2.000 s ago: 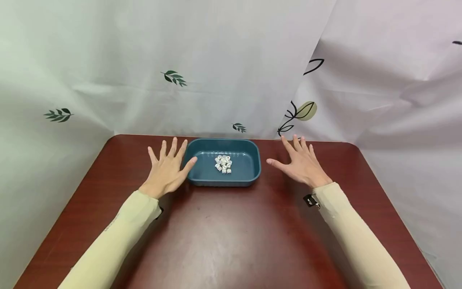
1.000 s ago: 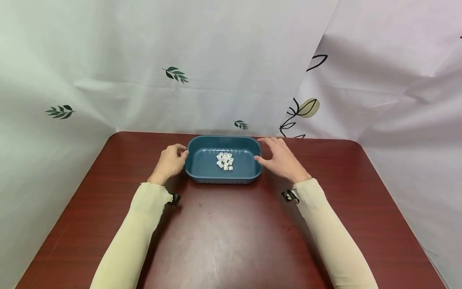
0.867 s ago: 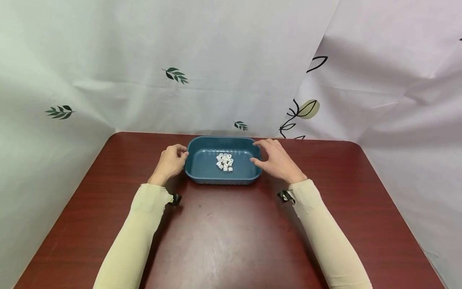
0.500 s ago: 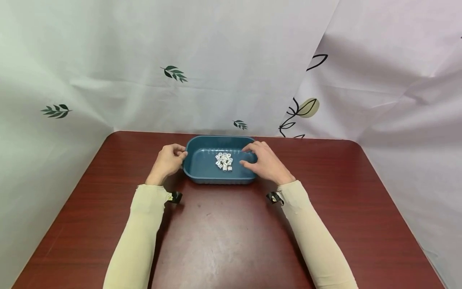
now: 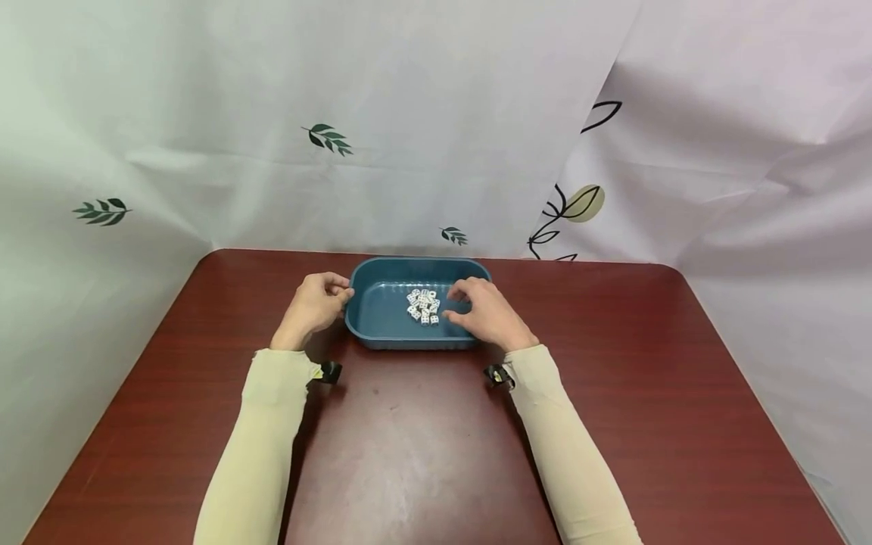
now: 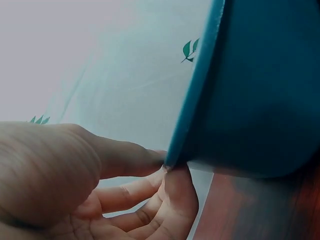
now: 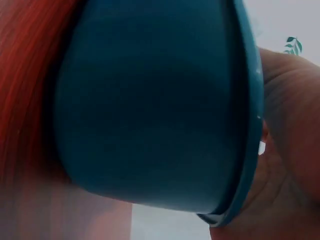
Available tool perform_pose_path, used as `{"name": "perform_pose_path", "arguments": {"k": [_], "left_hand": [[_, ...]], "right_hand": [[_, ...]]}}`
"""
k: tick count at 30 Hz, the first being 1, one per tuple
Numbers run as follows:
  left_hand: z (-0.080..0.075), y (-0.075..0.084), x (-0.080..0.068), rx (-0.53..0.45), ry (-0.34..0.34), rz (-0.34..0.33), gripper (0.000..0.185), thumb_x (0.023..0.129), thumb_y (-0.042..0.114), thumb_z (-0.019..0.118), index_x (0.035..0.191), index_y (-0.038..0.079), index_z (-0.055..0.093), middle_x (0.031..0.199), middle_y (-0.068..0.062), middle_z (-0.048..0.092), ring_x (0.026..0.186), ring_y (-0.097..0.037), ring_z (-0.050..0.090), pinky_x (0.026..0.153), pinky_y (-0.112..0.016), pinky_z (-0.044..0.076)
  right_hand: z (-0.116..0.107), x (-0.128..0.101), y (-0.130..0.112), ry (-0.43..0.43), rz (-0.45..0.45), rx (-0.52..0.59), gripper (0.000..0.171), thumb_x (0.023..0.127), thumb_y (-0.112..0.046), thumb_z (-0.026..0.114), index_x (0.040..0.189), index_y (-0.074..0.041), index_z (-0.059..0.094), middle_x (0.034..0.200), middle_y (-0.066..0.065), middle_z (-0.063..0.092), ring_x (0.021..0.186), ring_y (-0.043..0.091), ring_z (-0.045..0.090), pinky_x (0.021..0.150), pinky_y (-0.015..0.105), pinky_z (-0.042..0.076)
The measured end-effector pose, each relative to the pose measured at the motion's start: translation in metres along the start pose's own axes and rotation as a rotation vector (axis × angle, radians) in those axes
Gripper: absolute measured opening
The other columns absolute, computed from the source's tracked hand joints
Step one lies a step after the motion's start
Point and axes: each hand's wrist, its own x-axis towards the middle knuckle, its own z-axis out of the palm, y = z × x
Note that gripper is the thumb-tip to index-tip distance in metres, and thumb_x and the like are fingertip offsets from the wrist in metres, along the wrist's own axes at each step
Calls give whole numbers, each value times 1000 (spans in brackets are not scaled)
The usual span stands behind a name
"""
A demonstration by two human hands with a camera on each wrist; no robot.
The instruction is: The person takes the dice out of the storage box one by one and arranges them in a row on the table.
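Observation:
A blue rectangular tray (image 5: 381, 306) sits on the table, with a small heap of white dice (image 5: 424, 305) in its middle. At the tray's left end, my left hand (image 5: 312, 304) pinches the rim between thumb and fingers; the left wrist view shows the thumb (image 6: 132, 159) against the rim. My right hand (image 5: 485, 312) reaches over the tray's right end, fingers and thumb bent and apart, just right of the dice. In the right wrist view the tray's outer wall (image 7: 150, 110) hides most of the fingers.
The dark red wooden table (image 5: 402, 454) spreads around the tray. A white curtain (image 5: 436, 113) printed with leaves hangs behind the table and along both sides.
Both hands were spread beside the tray two seconds ago. The left has since taken hold of the rim; the right has moved left over the tray to the dice, its fingers bending.

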Motion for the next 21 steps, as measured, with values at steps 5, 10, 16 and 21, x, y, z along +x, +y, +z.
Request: {"name": "perform_pose_path", "arguments": {"k": [5, 10, 16, 21], "left_hand": [[0, 3, 0, 22, 4, 26, 29, 104, 14, 57, 126, -5, 60, 101, -17, 61, 81, -25, 66, 78, -38, 60], [3, -1, -3, 53, 0, 15, 30, 104, 14, 57, 126, -6, 60, 101, -17, 62, 78, -22, 67, 74, -32, 59], [3, -1, -2, 40, -5, 26, 30, 105, 14, 56, 127, -7, 59, 102, -19, 62, 79, -22, 65, 78, -38, 61], [2, 0, -3, 45, -5, 16, 31, 105, 14, 56, 128, -6, 58, 104, -19, 61, 81, -23, 65, 79, -39, 61]], "right_hand": [[0, -1, -4, 23, 5, -11, 26, 91, -18, 78, 113, -6, 70, 111, 9, 67, 103, 23, 65, 90, 42, 57], [7, -2, -7, 5, 16, -25, 27, 91, -19, 79, 113, -6, 71, 109, 8, 67, 99, 21, 65, 86, 38, 58], [10, 3, -9, 26, 31, -24, 22, 90, -17, 79, 106, -5, 72, 96, 6, 69, 87, 17, 63, 78, 34, 57], [13, 6, -13, 11, 69, 0, 17, 90, -16, 79, 101, -5, 72, 89, 4, 68, 81, 15, 63, 75, 31, 56]]}}
